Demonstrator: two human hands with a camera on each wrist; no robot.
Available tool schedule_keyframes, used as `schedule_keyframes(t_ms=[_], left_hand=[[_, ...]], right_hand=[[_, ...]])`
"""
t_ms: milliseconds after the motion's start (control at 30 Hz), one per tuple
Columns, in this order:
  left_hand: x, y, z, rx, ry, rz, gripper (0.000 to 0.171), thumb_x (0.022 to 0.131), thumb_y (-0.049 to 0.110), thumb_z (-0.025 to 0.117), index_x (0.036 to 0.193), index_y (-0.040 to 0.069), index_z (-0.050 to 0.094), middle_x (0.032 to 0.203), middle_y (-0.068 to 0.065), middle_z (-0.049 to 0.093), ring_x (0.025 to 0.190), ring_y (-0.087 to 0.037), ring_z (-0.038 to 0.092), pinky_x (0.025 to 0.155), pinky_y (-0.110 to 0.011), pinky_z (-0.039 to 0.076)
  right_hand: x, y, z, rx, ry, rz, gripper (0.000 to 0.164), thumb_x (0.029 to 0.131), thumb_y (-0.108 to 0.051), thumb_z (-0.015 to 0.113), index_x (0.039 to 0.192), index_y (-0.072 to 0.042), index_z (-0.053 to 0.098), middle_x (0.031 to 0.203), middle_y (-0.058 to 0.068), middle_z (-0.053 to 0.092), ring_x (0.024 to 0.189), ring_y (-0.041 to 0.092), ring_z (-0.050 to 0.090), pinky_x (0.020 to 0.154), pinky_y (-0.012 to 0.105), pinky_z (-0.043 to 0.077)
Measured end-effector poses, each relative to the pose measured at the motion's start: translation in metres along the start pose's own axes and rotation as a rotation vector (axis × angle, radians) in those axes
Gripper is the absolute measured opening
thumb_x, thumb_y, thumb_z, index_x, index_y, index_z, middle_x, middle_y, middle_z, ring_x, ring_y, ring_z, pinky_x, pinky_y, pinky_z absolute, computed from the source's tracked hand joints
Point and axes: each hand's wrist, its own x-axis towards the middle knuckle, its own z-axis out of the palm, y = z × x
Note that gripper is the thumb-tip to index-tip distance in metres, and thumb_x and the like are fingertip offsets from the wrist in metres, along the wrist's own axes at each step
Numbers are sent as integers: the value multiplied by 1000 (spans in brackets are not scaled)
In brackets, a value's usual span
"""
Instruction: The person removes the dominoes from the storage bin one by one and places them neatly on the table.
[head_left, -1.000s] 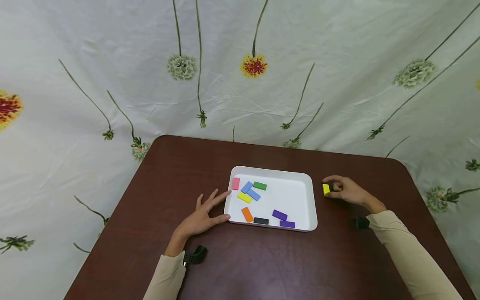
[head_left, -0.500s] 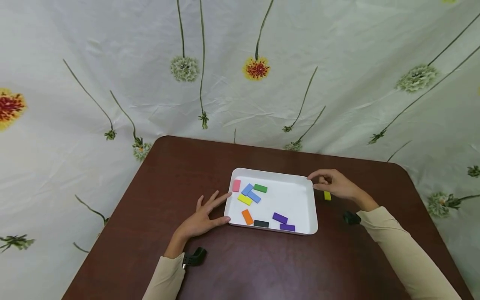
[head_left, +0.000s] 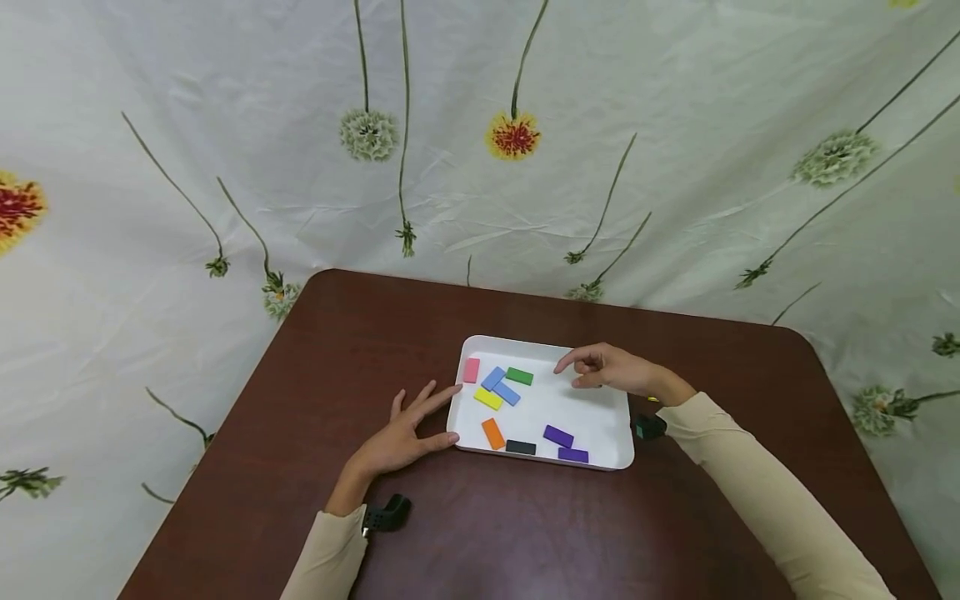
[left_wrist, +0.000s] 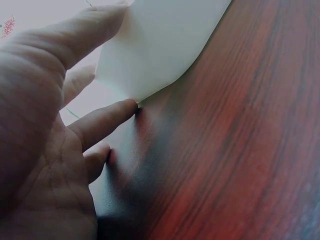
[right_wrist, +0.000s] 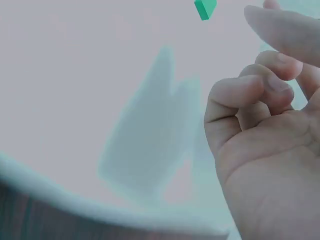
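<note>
A white tray (head_left: 606, 425) holds small coloured blocks: a pink one (head_left: 471, 370), a green one (head_left: 520, 377), two blue ones (head_left: 506, 392), a yellow one (head_left: 488, 399), an orange one (head_left: 493, 433), a black one (head_left: 521, 447) and two purple ones (head_left: 558, 436). My left hand (head_left: 401, 437) touches the tray's left side with spread fingers. Over the right half of the tray hovers my right hand (head_left: 615, 371), index finger and thumb apart, the others curled, nothing between them. The right wrist view shows the green block (right_wrist: 205, 9) ahead of that hand (right_wrist: 270, 135).
Another yellow block (head_left: 653, 399) lies on the table right of the tray, mostly hidden by the right wrist. The dark brown table (head_left: 360, 333) ends at a flower-printed cloth (head_left: 450, 183) behind it.
My right hand has let go of the yellow block on the table to the tray's right. It then moved left over the tray. The left hand stays at the tray.
</note>
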Motion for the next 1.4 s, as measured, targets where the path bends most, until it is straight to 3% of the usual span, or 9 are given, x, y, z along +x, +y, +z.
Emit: schedule_keyframes(t_ms=[300, 600, 933, 1200, 1400], left_hand=[[-2, 2, 2, 0, -10, -15, 77, 90, 39, 74, 156, 29, 36, 162, -5, 34, 156, -35, 8, 117, -62, -15], [-2, 2, -1, 3, -13, -6, 76, 90, 39, 74, 156, 29, 38, 162, -5, 35, 156, -36, 8, 117, -62, -15], [-1, 3, -3, -3, -16, 17, 75, 91, 38, 74, 155, 26, 39, 161, -5, 37, 156, -36, 9, 116, -62, -15], [-1, 1, -1, -10, -19, 4, 75, 90, 40, 74, 156, 28, 38, 162, -5, 36, 156, -35, 8, 117, -61, -16], [-1, 1, -2, -15, -12, -1, 75, 90, 40, 74, 156, 28, 38, 162, -5, 35, 156, -35, 8, 117, -61, -16]], right_hand=[[33, 0, 18, -45, 32, 18, 31, 94, 2, 64, 124, -4, 68, 77, 0, 34, 79, 16, 40, 74, 30, 37], [56, -3, 31, -93, -52, 35, 37, 94, 2, 64, 129, -9, 65, 77, 0, 35, 79, 17, 42, 79, 32, 38], [70, -13, 37, -207, -46, 23, 48, 89, 12, 59, 132, -11, 61, 77, 0, 36, 76, 17, 41, 77, 30, 37], [74, -14, 38, -213, -60, 89, 47, 89, 12, 60, 129, -13, 64, 75, -1, 36, 77, 17, 42, 77, 30, 37], [75, -14, 37, -215, -66, 90, 46, 89, 10, 64, 129, -13, 63, 75, -1, 36, 77, 17, 42, 77, 30, 37]])
